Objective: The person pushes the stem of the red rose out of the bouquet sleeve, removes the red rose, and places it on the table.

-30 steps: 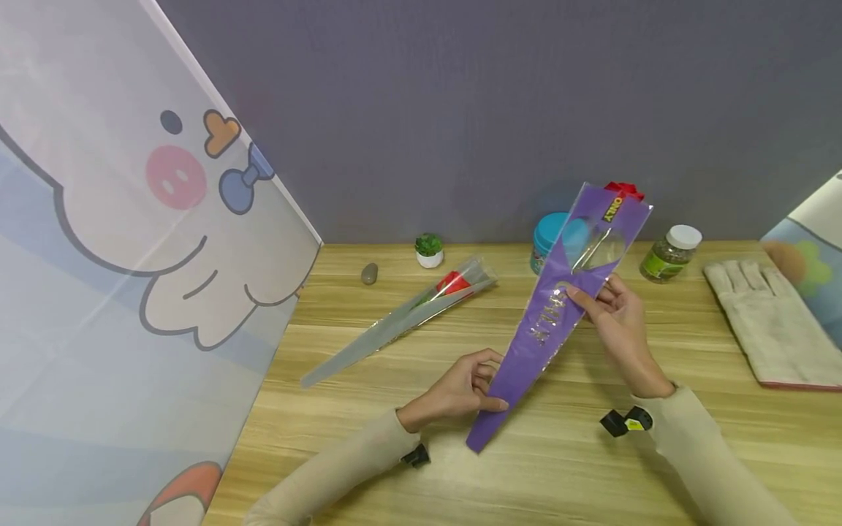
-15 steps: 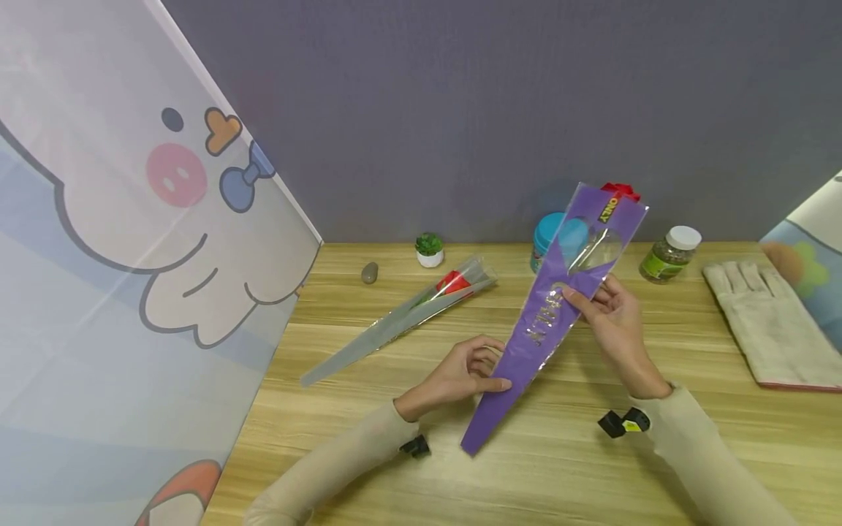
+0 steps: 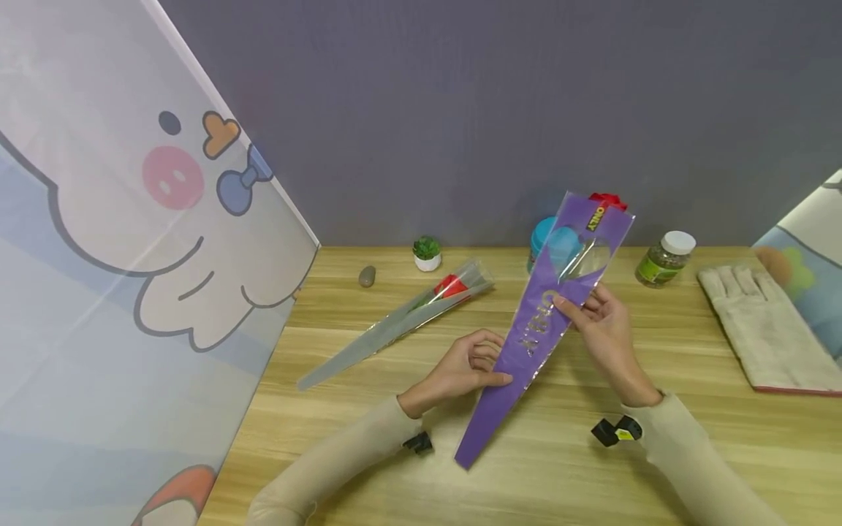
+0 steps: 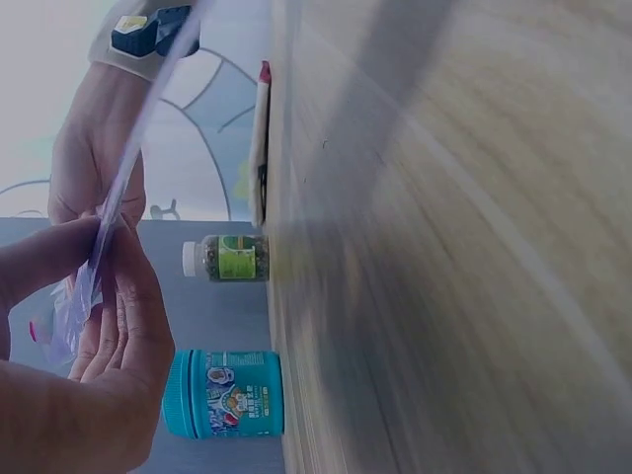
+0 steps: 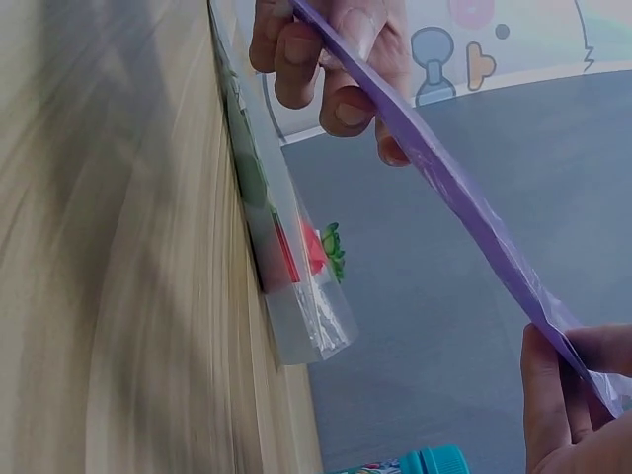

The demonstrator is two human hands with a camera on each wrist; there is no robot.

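wrapper [image 3: 526, 332] in purple slants through the head view just right of centre, its narrow end low and its wide end high, held up over the wooden table [image 3: 539, 482]. the left hand [image 3: 460, 372] pinches its lower part, thumb in front; the right hand [image 3: 608, 332] grips its right edge higher up, thumb also in front. a bit of red [image 3: 615, 199] shows at the top edge. left of centre lies a grey flower sleeve [image 3: 378, 337] with a red rose [image 3: 451, 286] inside. along the back of the table, from left to right, sit a stone [image 3: 367, 276], a small potted plant [image 3: 427, 253], a blue tub [image 3: 541, 235] partly behind the wrapper, and a jar [image 3: 664, 259] with a white lid. a pale glove [image 3: 766, 329] lies at far right.

left wrist view: the wrapper appears edge-on at upper left, between the thumb and fingers of the left hand, the right hand beyond it. the jar and tub stand sideways near the lower centre.

right wrist view: the wrapper runs from top centre to lower right, one hand at each end.
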